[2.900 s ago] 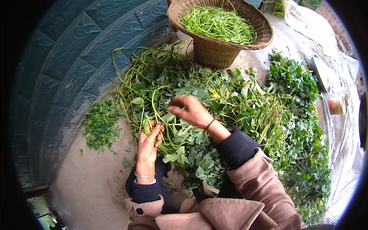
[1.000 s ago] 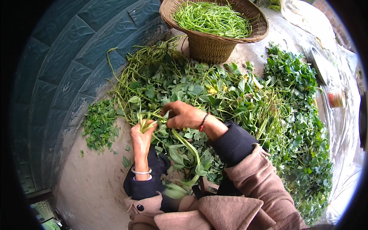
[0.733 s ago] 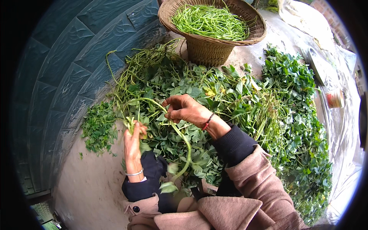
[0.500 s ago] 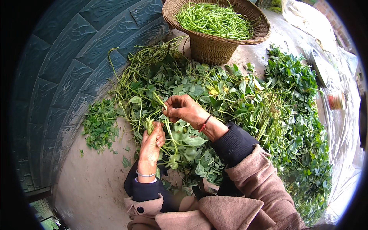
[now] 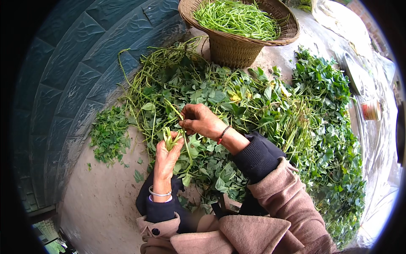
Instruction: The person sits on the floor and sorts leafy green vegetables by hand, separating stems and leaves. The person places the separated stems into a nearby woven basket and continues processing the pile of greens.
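My left hand [image 5: 166, 157] is closed round a small bunch of pale green stems [image 5: 170, 139], whose ends poke up past the thumb. Just above and to the right, my right hand [image 5: 202, 122] pinches a green leafy vine stem [image 5: 173, 108] between thumb and fingers. That stem runs down past the left hand, with leaves [image 5: 192, 149] hanging below. Beneath both hands spreads a large heap of cut leafy vines [image 5: 215, 95]. Where the stems pass behind my fingers they are hidden.
A wicker basket [image 5: 234, 51] of trimmed green stems [image 5: 237, 21] stands at the far side. A small leaf pile [image 5: 109, 135] lies left, by the dark tiled wall [image 5: 84, 55]. Right are more vines [image 5: 334, 169], plastic sheeting [image 5: 380, 144] and a small tub [image 5: 371, 111].
My left hand has turned and risen slightly, so the bunched stems show more above the thumb. The right hand stays almost in place, still pinching the vine stem.
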Tool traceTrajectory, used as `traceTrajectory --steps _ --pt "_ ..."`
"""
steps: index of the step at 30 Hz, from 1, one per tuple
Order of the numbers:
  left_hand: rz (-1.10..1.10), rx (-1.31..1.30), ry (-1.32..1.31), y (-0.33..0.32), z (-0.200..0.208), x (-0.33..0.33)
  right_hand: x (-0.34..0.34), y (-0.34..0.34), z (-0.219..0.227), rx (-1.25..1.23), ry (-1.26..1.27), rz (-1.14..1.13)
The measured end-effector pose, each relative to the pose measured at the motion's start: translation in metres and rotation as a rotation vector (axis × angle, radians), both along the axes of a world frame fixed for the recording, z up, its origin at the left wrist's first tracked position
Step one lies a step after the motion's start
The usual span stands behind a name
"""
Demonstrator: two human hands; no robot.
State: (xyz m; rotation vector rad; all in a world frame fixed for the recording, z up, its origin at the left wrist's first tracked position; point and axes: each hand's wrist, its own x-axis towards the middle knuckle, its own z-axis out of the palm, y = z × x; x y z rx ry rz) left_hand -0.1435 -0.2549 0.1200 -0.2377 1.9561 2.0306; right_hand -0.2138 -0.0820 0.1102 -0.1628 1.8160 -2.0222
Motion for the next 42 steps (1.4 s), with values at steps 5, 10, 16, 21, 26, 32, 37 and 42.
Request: traceTrajectory --steps 5,10,16,21,26,32,37,42 --pt "-0.101 -0.213 0.215 -0.001 0.0 -0.001 -0.004 0.007 0.002 -0.007 -0.093 0.147" --pt "-0.124 -0.377 0.427 0.0 0.0 -0.004 -0.004 0.009 0.002 -0.04 -0.166 0.177" --pt "-0.008 -0.473 0.41 -0.007 -0.007 -0.012 0.0 0.005 0.008 -0.097 -0.255 0.185" --pt "0.124 0.0 0.312 -0.004 0.001 -0.019 -0.011 0.017 -0.005 0.21 0.07 -0.107" --pt "-0.005 0.211 -0.058 -0.008 -0.006 -0.006 -0.009 0.011 0.006 -0.031 -0.108 -0.087" --pt "-0.11 0.373 -0.297 -0.001 0.001 0.0 -0.009 0.008 0.001 -0.026 -0.034 -0.121" --pt "-0.057 0.359 -0.308 -0.002 0.0 0.001 -0.008 0.008 0.005 -0.064 0.016 -0.118" --pt "0.082 0.325 -0.27 0.0 -0.007 0.0 -0.009 0.004 0.007 -0.005 0.212 -0.084"
